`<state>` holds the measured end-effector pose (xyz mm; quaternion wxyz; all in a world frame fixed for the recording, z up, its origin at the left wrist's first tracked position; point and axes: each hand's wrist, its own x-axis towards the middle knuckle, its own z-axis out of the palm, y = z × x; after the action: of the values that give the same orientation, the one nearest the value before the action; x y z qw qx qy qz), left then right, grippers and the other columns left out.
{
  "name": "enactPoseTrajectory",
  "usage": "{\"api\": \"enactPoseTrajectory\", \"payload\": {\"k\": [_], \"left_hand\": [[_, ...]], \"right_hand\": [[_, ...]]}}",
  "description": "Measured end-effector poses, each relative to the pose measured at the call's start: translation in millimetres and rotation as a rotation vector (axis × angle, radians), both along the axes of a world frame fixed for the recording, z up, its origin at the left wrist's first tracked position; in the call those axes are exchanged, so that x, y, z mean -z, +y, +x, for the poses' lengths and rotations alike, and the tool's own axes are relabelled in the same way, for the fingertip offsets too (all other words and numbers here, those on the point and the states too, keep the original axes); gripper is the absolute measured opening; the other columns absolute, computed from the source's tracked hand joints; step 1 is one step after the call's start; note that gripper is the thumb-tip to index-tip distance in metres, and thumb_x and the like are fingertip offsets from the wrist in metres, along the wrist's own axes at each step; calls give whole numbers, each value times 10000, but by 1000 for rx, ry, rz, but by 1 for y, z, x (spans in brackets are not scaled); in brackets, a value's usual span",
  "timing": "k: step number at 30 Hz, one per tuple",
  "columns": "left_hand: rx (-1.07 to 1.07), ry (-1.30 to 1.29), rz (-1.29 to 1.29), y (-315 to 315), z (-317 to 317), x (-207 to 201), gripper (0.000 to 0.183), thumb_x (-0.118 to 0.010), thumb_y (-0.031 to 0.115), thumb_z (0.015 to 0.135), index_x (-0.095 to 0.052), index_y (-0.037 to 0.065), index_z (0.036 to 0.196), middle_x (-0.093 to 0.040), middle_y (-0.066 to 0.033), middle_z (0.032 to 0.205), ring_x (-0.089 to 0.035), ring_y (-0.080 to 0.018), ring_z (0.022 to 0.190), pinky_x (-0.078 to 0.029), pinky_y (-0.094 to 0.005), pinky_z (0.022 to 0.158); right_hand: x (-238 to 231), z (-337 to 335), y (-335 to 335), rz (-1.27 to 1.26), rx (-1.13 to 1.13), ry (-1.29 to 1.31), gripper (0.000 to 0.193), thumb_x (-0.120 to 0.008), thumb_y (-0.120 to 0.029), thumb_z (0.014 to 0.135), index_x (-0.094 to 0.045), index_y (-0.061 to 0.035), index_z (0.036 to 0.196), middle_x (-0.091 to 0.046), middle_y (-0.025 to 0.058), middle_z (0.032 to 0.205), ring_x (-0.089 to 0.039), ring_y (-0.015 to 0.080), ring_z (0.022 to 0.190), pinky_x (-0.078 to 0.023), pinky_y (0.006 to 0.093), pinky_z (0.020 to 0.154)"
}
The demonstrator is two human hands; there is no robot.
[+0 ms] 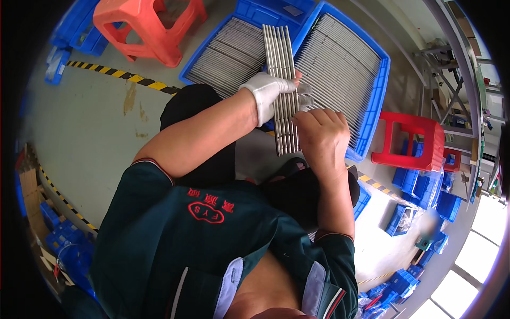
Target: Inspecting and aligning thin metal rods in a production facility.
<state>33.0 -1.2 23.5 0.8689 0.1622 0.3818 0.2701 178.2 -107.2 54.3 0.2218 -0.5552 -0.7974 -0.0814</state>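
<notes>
A flat row of several slim metal rods (280, 117) is held up in front of me, nearly upright. My left hand (268, 93), in a white glove with bare fingertips showing, is closed around the row at mid-length. My bare right hand (323, 133) is curled against the right edge of the row, lower down; its fingertips are partly hidden. Behind the rods stand two blue crates with similar rods laid side by side: the left crate (187, 73) and the larger right crate (383, 69).
An orange-red stool (143, 32) stands at the far left, a red stool (408, 142) to the right. Yellow-black tape (122, 74) crosses the floor. Blue bins (414, 186) and a metal rack (457, 90) line the right side. More blue bins (69, 239) sit at the left.
</notes>
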Motion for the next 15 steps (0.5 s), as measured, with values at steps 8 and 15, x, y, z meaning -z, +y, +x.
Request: {"api": "enactPoseTrajectory", "payload": {"k": [8, 15], "left_hand": [[-15, -10, -24, 0, 2, 2, 238, -589, 56, 1035, -584, 85, 1272, -678, -207, 1226, -720, -389, 1097, -633, -500, 914], [-2, -40, -2, 1, -1, 4, 266, -592, 57, 1034, -565, 88, 1297, -669, -210, 1234, -715, -388, 1102, -632, -508, 914]], "right_hand": [[-1, 5, -2, -29, 47, 352, 93, -815, -57, 771, -736, -67, 820, -684, 66, 755, -643, 282, 707, -501, 393, 689], [3, 6, -2, -95, 52, 369, 84, -806, -42, 791, -734, -40, 835, -690, 78, 760, -644, 274, 708, -499, 380, 672]]}}
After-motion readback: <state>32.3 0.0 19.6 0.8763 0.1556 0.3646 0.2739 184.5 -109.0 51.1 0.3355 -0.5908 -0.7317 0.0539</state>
